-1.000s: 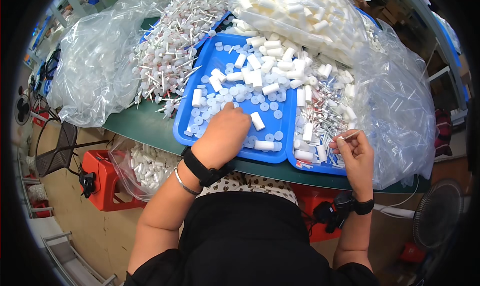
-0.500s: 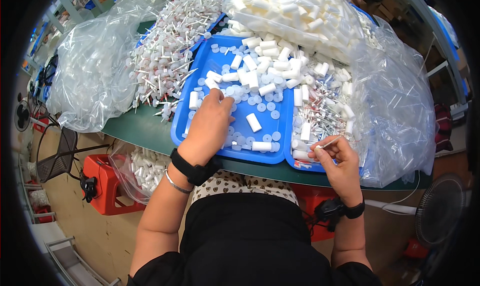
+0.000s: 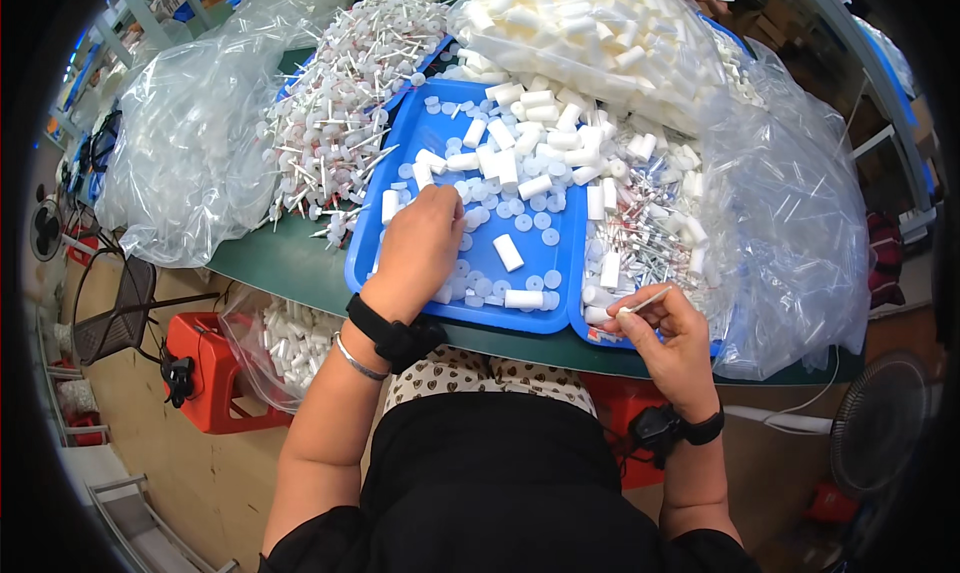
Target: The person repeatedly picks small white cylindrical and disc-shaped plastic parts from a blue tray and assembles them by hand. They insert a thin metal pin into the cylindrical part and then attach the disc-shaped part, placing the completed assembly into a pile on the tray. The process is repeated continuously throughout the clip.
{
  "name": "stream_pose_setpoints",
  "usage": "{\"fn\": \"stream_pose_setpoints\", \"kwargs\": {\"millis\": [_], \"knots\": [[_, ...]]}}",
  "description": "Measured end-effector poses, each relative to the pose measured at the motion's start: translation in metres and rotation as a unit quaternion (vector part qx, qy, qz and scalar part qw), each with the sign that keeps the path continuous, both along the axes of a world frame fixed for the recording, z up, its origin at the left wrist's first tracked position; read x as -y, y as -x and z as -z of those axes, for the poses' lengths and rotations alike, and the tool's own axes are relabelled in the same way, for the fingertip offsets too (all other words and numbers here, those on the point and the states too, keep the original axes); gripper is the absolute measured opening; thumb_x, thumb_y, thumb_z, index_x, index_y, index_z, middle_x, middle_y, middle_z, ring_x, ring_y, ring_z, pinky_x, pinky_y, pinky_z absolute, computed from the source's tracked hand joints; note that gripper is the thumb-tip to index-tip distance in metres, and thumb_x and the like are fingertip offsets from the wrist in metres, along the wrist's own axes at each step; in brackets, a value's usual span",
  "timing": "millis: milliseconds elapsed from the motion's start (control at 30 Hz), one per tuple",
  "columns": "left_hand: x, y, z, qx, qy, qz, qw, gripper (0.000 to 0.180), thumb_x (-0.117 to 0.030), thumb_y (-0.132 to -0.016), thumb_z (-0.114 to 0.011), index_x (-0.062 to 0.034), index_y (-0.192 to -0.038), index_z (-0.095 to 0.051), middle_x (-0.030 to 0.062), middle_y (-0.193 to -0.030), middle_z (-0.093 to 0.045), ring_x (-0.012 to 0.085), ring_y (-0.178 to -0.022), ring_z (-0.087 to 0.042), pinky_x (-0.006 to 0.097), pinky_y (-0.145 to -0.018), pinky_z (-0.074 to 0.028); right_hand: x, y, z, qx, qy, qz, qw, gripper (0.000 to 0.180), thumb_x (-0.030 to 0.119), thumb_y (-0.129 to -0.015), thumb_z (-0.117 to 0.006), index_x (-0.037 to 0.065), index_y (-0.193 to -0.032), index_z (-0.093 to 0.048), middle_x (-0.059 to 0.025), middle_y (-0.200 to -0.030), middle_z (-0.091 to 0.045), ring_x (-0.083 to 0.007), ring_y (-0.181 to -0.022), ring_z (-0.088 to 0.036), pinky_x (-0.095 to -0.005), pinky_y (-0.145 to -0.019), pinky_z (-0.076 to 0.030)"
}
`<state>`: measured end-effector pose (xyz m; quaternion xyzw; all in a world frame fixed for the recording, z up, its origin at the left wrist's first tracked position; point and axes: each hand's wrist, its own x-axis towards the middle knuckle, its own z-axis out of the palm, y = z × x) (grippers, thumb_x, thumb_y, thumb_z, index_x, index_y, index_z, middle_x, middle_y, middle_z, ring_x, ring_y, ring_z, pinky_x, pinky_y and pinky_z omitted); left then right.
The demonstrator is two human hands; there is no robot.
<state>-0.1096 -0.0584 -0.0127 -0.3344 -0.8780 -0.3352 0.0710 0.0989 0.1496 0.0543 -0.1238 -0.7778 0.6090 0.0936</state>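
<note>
My left hand is over the left part of a blue tray, its fingers curled in among small translucent discs. What the fingertips pinch, if anything, is hidden beneath them. White foam cylinders lie about the same tray, some standing near the curled fingers. On the right, my right hand pinches a thin white stick between thumb and fingers, tilted up to the right. Under that hand is the front edge of a second blue tray holding white cylinders and thin rods.
A heap of sticks with discs on them lies at the left back. A big clear bag of white cylinders sits behind the trays. Crumpled plastic bags flank both sides of the green table. A fan stands at right.
My left hand's fingers have curled in more tightly over the discs. My right hand, still pinching the stick, has shifted slightly left and toward me.
</note>
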Motion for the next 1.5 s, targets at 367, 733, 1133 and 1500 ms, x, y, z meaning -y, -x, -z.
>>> {"fn": "stream_pose_setpoints", "kwargs": {"millis": [367, 733, 1133, 1500], "knots": [[0.012, -0.040, -0.029, 0.336, -0.220, 0.073, 0.913, 0.019, -0.007, -0.089, -0.066, -0.0012, -0.107, -0.063, 0.0030, -0.093, -0.060, 0.0100, -0.079, -0.058, 0.024, -0.073, -0.048, 0.013, 0.001, 0.004, -0.084, 0.186, 0.014, 0.979, 0.014, 0.001, -0.094, -0.056, -0.003, -0.107, -0.052, -0.0177, -0.105, -0.064, -0.0230, -0.094, -0.068, -0.0322, -0.079, -0.057], [-0.011, -0.112, -0.008, 0.778, -0.468, 0.168, 0.384, 0.032, -0.029, -0.102, -0.048, -0.0028, -0.119, -0.055, 0.0053, -0.098, -0.066, 0.0100, -0.083, -0.063, 0.022, -0.072, -0.052, 0.038, 0.010, 0.017, -0.108, 0.244, 0.011, 0.964, 0.015, -0.002, -0.093, -0.058, 0.000, -0.107, -0.054, -0.0159, -0.105, -0.066, -0.0192, -0.097, -0.065, -0.0306, -0.089, -0.050], [-0.014, -0.117, -0.008, 0.793, -0.485, 0.129, 0.344, 0.031, -0.031, -0.102, -0.046, -0.0037, -0.113, -0.056, 0.0065, -0.094, -0.067, 0.0120, -0.080, -0.064, 0.022, -0.068, -0.053, 0.037, 0.007, 0.025, -0.086, 0.149, 0.050, 0.984, 0.017, -0.002, -0.092, -0.060, -0.001, -0.108, -0.055, -0.0145, -0.105, -0.066, -0.0166, -0.097, -0.064, -0.0283, -0.087, -0.050], [-0.017, -0.120, -0.010, 0.749, -0.452, 0.138, 0.465, 0.024, -0.026, -0.098, -0.057, -0.0046, -0.109, -0.055, 0.0056, -0.091, -0.066, 0.0113, -0.078, -0.066, 0.020, -0.067, -0.054, 0.028, 0.010, 0.015, -0.097, -0.111, -0.019, 0.989, 0.013, 0.000, -0.081, -0.070, 0.001, -0.094, -0.069, -0.0098, -0.092, -0.069, -0.0150, -0.081, -0.066, -0.0263, -0.072, -0.051]]}}
